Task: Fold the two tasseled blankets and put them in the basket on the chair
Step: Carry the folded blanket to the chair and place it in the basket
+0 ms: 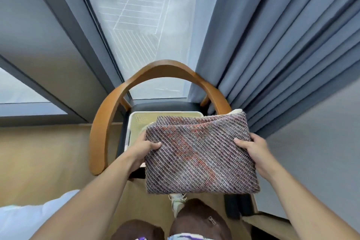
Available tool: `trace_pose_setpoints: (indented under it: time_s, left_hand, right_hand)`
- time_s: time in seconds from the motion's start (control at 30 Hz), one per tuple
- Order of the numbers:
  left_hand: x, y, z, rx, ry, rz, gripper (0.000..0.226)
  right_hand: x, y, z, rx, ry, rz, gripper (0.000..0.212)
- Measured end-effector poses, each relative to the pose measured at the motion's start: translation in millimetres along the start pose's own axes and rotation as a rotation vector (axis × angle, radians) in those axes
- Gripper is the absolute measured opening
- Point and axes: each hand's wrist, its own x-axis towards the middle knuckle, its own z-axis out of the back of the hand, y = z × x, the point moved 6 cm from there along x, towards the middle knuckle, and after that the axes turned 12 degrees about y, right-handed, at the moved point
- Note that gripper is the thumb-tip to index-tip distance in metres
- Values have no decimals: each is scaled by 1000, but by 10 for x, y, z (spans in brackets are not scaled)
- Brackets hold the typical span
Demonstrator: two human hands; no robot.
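Observation:
A folded woven blanket, grey-purple with reddish patches, hangs in the air just above the chair. My left hand grips its left edge and my right hand grips its right edge. Under its far part stands a pale basket with a white rim and perforated walls, resting on the dark seat of a wooden chair. The blanket hides most of the basket's inside. A cream edge of fabric shows at the blanket's far right corner. No tassels are visible.
The chair's curved wooden back arcs behind the basket. A glass window and its grey frame rise beyond it, with blue-grey curtains at the right. My knees and a shoe are below.

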Motion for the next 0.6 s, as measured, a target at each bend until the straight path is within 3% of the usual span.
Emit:
trace_pose_setpoints:
  time_s: [0.17,0.33,0.4,0.6]
  left_hand:
    - [511,-69,403,-11,-108,87,58]
    - [867,-60,959,64,-375,97,53]
    - [944,-55,1071,169,-477,100,49]
    - [992,-27,1055,458,-753,49,46]
  right_hand:
    - [698,-52,-200,-36,33,-104,24]
    - [1364,-411,-663,-106,45,-186,19]
    - [1594,-584,-811,-197,2,-188,11]
    - [1811,-769,-1123,-445,-213,-111,18]
